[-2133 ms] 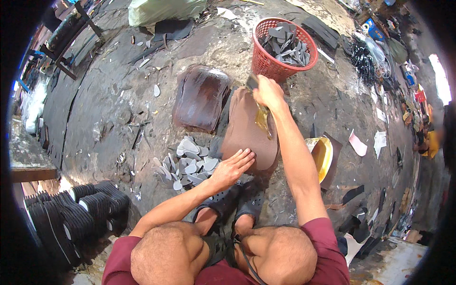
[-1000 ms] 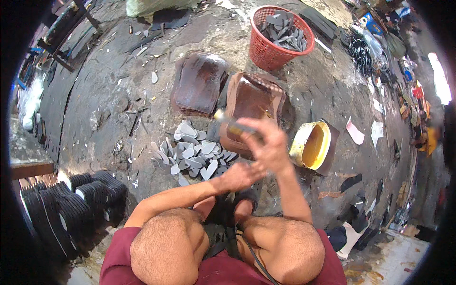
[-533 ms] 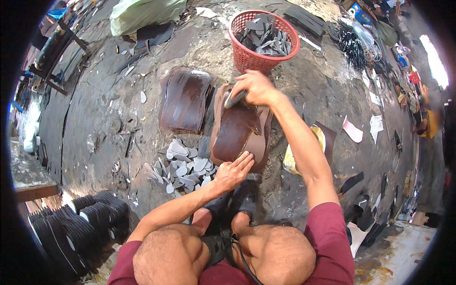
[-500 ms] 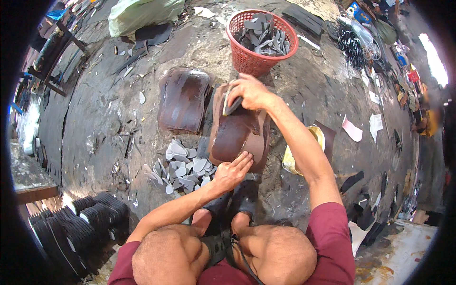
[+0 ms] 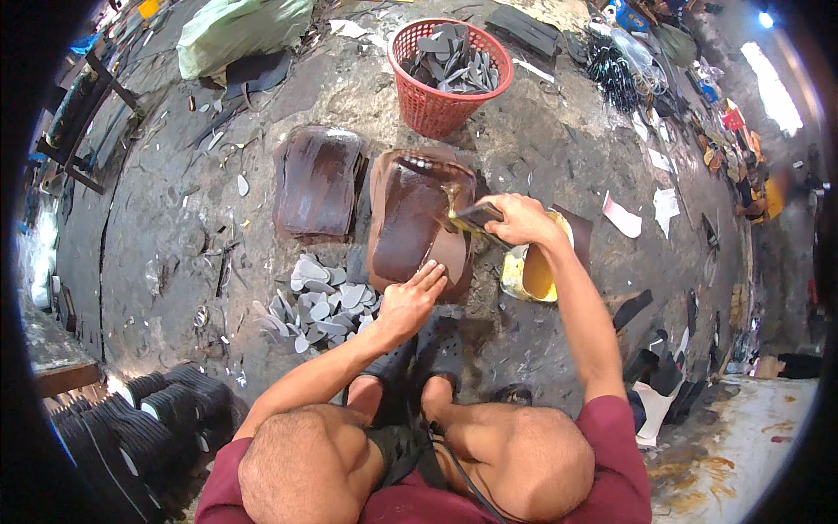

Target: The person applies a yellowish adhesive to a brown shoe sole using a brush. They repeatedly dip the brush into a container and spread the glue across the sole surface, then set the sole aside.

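Observation:
A brown, glue-wet sheet [image 5: 410,214] lies flat on the dark stone floor in front of me. My left hand [image 5: 408,301] presses its near edge with fingers spread. My right hand [image 5: 515,218] is shut on a glue brush [image 5: 467,216], whose yellow-coated tip rests over the sheet's right side. Right below that hand sits a yellow glue container [image 5: 534,271]. A second brown sheet [image 5: 319,181] lies just left of the first.
A pile of grey sole-shaped pieces [image 5: 319,301] lies by my left hand. A red basket [image 5: 449,74] of similar pieces stands beyond the sheets. Stacked black soles [image 5: 148,428] sit at lower left. Scraps and paper litter the floor at right. My bare knees fill the bottom.
My right hand has drawn back from the sheet's far end near the basket to its right side by the glue container. The left hand stays on the sheet's near edge.

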The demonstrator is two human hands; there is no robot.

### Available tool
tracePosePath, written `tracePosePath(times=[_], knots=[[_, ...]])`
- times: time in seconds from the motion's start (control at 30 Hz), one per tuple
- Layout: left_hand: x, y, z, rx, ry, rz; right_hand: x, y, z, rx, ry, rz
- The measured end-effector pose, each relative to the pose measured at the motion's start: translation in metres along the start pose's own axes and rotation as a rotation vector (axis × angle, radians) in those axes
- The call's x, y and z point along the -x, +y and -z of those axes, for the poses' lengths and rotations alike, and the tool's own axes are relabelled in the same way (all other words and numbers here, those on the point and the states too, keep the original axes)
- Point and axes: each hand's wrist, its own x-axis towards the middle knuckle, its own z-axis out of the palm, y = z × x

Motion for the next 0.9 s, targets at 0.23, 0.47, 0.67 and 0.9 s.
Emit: tracePosePath(times=[0.23, 0.47, 0.67, 0.9], knots=[[-0.011, -0.011, 0.012, 0.047, -0.054, 0.097, -0.004, -0.065, -0.077, 0.232, 0.487, 0.368], [-0.010, -0.002, 0.015, 0.203, 0.037, 0.081, -0.091, -0.026, 0.001, -0.019, 0.377, 0.021], [0.033, -0.027, 0.023, 0.193, 0.476, 0.428, -0.038, -0.047, -0.030, -0.008, 0.192, 0.086], [0.025, -0.059, 0.025, 0.793, 0.375, 0.963, 0.033, -0.071, -0.091, 0.011, 0.414, 0.301]])
